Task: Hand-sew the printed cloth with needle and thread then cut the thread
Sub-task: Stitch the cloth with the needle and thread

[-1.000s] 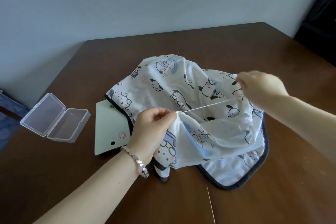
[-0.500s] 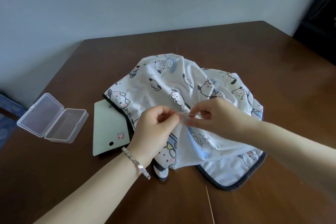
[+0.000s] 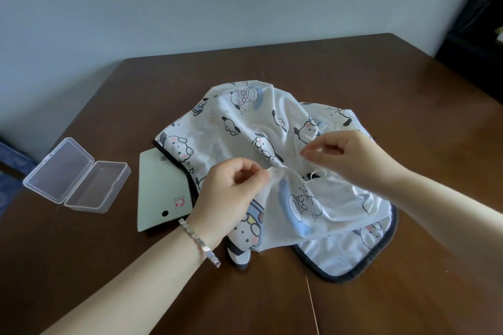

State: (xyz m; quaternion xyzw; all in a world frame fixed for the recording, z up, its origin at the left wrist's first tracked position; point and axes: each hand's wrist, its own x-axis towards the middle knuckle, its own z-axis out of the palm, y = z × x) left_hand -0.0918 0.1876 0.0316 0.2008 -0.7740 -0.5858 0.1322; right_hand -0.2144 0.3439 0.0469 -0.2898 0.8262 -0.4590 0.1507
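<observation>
**A:** Quick rundown, biggest first?

**B:** Counter (image 3: 408, 90): dark brown wood, smooth w/ a slight sheen, and a thin seam running front-to-back under the cloth. Printed cloth (image 3: 245, 128) sits mid-counter in a crumpled heap. Thin white fabric, cartoon dogs in black, blue & pink. A dark bound edge shows along its left and near-right sides.

**A:** Hands?

**B:** Both forearms are bare and come in from the near side. Left hand (image 3: 231, 193) is on the cloth's near-left part, back of the hand up, fingers curled. Thumb + forefinger pinch a small gathered fold and hold it up off the heap. Right hand (image 3: 351, 158) hovers over the cloth's right part, wrist raised, fingers curled, thumb & forefinger tips pressed together on the thread. Needle is too fine to make out, can't tell.

**A:** The rest, by size?

**B:** Pale-green card (image 3: 160, 185): flat, rectangular, matte, w/ a black dot + small red mark toward its near end. It lies left of the cloth, right edge tucked under the hem. Clear plastic box (image 3: 76, 174): hinged, lid swung open flat, rounded corners, farther left of the cloth and apart from it. Silver bracelet (image 3: 201, 245): chunky faceted links, on the left wrist, just near-side of the cloth. Thread (image 3: 318, 173): white, thin, a small slack loop on the cloth btwn the two hands, just under the right one.
</observation>
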